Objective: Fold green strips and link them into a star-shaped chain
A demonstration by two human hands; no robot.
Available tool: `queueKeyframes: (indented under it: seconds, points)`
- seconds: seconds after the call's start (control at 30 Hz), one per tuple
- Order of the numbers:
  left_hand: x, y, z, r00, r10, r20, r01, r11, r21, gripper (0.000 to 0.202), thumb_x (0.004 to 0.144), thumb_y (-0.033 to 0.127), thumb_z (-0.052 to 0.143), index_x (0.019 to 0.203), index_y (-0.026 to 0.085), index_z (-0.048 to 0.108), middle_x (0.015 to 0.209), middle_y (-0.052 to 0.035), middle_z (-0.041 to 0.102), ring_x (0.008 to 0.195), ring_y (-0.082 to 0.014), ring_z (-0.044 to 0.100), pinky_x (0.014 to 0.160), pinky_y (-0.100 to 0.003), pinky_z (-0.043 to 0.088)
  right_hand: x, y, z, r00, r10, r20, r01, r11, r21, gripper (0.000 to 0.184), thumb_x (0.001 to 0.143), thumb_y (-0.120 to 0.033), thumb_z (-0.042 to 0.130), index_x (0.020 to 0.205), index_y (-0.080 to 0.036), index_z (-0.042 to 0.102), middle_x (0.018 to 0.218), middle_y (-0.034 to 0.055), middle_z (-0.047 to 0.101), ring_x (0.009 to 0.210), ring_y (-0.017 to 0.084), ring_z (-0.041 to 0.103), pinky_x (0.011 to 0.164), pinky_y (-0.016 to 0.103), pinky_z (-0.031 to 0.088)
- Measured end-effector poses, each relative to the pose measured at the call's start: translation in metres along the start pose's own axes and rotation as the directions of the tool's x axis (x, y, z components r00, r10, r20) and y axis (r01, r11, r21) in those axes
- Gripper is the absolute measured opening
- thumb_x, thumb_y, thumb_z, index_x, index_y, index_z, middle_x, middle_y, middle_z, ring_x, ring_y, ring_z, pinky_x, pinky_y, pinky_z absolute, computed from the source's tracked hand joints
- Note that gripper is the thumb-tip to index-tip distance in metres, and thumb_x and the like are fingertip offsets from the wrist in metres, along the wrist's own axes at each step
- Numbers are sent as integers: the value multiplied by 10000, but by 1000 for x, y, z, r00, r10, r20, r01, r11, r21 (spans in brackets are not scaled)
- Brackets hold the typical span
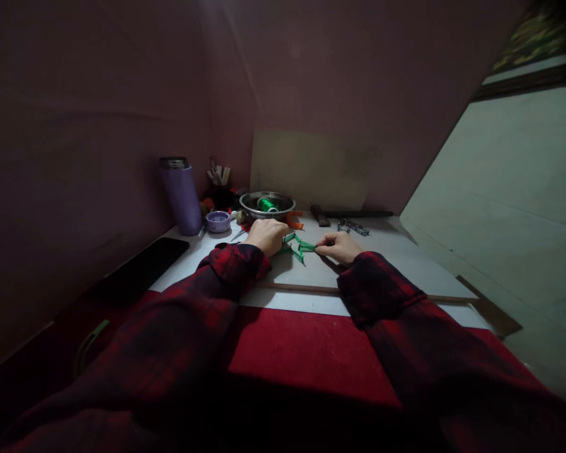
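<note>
A green star-like outline (303, 246), seemingly thread wound around small nails, lies on the pale board (306, 277). My left hand (266, 235) is curled at its left side, back of the hand up. The left fingertips are mostly hidden, so what they hold cannot be made out. At the outline's right point, my right hand (340, 247) pinches the green thread between thumb and forefinger. Behind my hands, a spool of green thread (266, 204) lies in a metal bowl (290, 204).
A purple tumbler (182, 195), a small purple dish (218, 221) and a black phone (146, 261) are on the left. An orange piece (295, 219), a dark-handled tool (319, 215) and loose nails (353, 227) lie behind. Red cloth (306, 346) covers the front.
</note>
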State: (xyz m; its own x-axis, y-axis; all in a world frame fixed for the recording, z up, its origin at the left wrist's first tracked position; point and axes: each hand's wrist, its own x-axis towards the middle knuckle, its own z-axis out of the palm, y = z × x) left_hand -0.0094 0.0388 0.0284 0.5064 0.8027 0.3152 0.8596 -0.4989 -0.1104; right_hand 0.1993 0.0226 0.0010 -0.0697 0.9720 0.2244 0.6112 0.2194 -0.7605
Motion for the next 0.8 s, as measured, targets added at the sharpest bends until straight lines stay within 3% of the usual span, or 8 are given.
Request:
queueKeyframes:
  seconds: [0.5, 0.8]
  points:
    - [-1, -1, 0, 1000, 14, -7, -14, 1000, -18, 305, 797, 177, 420, 911, 176, 703, 907, -130, 689, 894, -254, 635, 733, -339, 445, -2, 1, -2, 998, 56, 28, -57, 998, 36, 26, 573, -183, 603, 598, -178, 599, 557, 4, 599, 558, 138, 545, 570, 266, 436]
    - [2, -3, 4, 1000, 20, -21, -20, 1000, 15, 304, 797, 191, 424, 932, 178, 696, 909, -125, 693, 886, -255, 641, 700, -327, 442, 1, 2, -3, 999, 51, 14, -50, 998, -46, 78, 605, -238, 591, 618, -170, 625, 567, 3, 605, 579, 134, 538, 584, 248, 417]
